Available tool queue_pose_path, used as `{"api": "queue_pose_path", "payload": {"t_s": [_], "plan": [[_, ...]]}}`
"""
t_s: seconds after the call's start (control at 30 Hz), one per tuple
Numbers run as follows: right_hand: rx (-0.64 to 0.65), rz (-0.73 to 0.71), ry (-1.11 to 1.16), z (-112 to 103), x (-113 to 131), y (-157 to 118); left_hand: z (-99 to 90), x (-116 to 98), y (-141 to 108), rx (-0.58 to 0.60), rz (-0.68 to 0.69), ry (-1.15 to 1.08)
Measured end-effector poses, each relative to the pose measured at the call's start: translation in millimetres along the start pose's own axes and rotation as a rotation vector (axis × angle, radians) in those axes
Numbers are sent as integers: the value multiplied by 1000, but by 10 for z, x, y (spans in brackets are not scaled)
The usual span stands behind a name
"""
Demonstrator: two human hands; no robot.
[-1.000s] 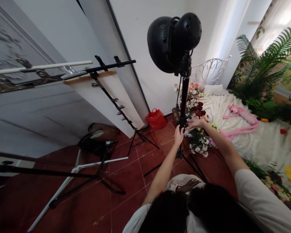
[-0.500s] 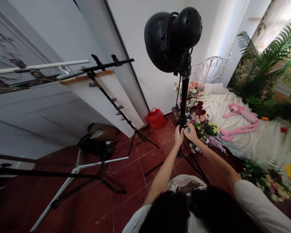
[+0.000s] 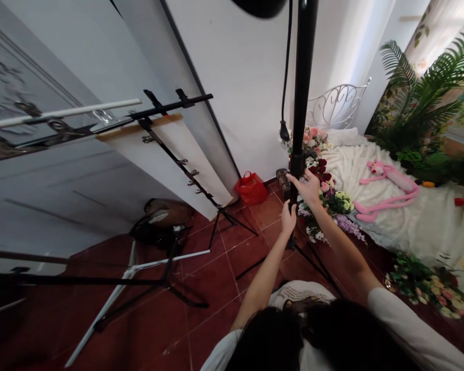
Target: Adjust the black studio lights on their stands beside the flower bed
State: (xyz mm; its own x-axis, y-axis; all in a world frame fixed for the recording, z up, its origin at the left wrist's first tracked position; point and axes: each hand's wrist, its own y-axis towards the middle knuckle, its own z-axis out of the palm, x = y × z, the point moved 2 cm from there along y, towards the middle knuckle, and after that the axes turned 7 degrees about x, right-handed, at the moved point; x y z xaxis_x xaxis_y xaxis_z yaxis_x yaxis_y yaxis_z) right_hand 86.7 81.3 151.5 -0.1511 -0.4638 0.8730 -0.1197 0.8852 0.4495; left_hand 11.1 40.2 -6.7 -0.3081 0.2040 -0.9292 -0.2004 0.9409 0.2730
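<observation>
A black light stand (image 3: 302, 93) rises upright in front of me, its tripod legs spread on the floor. At its top, only the lower edge of the black studio light (image 3: 261, 6) shows; the rest is cut off by the frame. A black cable with a plug (image 3: 284, 132) dangles beside the pole. My left hand (image 3: 288, 219) is closed around the lower section of the stand. Higher up, just below a collar on the pole, my right hand (image 3: 309, 188) is at the stand, thumb and fingers around the pole.
A backdrop frame (image 3: 170, 109) with clips and white sheets stands left, its tripod legs spreading over red tiles. A red bag (image 3: 250, 188) lies by the wall. To the right are artificial flowers (image 3: 344, 202) and a bed with a pink plush toy (image 3: 394, 180).
The pole has been extended upward, carrying the studio light mostly out of the top of view. My right hand has moved up from beside my left to the collar.
</observation>
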Motion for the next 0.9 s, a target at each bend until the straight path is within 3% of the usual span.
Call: {"api": "queue_pose_path", "payload": {"t_s": [0.1, 0.17, 0.33, 0.5, 0.63, 0.8, 0.9], "plan": [[27, -40, -10, -82, 140, 120, 34, 4, 20, -60, -33, 16], [99, -53, -8, -159, 69, 105, 50, 9, 27, -81, -41, 23], [250, 83, -81, -346, -618, -177, 27, -13, 27, -64, -19, 25], [339, 292, 36, -295, -1260, -519, 10, -16, 35, -49, -18, 18], [269, 378, 14, -203, -1427, -581, 10, 2, 41, -38, -16, 21], [55, 467, -339, -175, -1475, -354, 5, -14, 36, -22, -22, 26], [26, 512, -360, -171, -1469, -268, 6, -35, 26, -31, -36, -1]]}}
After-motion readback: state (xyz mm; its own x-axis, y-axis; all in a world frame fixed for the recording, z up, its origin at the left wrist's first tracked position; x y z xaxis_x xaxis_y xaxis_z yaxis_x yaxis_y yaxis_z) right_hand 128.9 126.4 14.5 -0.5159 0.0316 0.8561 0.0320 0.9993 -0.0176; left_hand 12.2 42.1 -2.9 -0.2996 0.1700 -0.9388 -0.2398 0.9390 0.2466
